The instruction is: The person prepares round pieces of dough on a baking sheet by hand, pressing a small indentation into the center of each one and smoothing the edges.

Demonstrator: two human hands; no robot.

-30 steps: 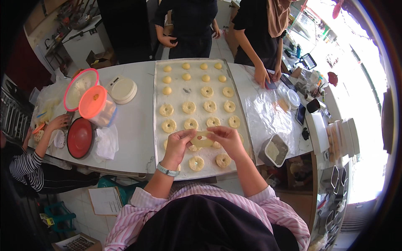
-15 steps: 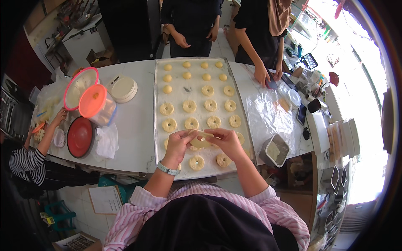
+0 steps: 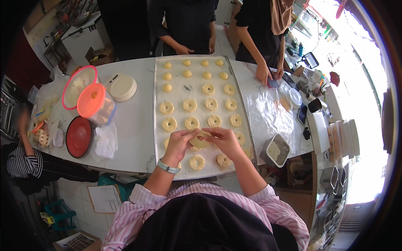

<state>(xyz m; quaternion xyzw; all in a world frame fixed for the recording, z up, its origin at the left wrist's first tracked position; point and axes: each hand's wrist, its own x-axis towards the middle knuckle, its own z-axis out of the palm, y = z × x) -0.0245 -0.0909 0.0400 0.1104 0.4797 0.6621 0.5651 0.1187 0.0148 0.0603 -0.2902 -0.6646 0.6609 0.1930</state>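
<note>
The left hand [image 3: 177, 145] and the right hand [image 3: 225, 142] are close to each other, and between them they hold one dough ring [image 3: 199, 143]. Each hand is curled, with the thumb and the first fingers pinched on its own side of this ring. The ring is pale and stretched wide, and its hole shows near the upper edge; I cannot tell if some fingertip goes inside the hole. It is held over a large tray [image 3: 184, 96], whose floured surface lies below both hands.

On this tray, other rings [image 3: 189, 105] lie in rows beyond the hands, and two more lie nearer to the body than the hands. Farthest from the hands there are nine round dough balls [image 3: 167, 88], small and smooth. A pale band [image 3: 168, 167] is around the left wrist.

To the left of the left hand, on the white table [image 3: 136, 121], there is a crumpled white cloth or bag [image 3: 106, 142], then a round red dish [image 3: 78, 137]. Farther away on this side stand a container with orange lid [image 3: 96, 104] and a white scale [image 3: 121, 87]. To the right of the right hand, a metal tin [image 3: 274, 152] holds whitish powder, and beyond it lies a clear plastic sheet [image 3: 268, 108].
</note>
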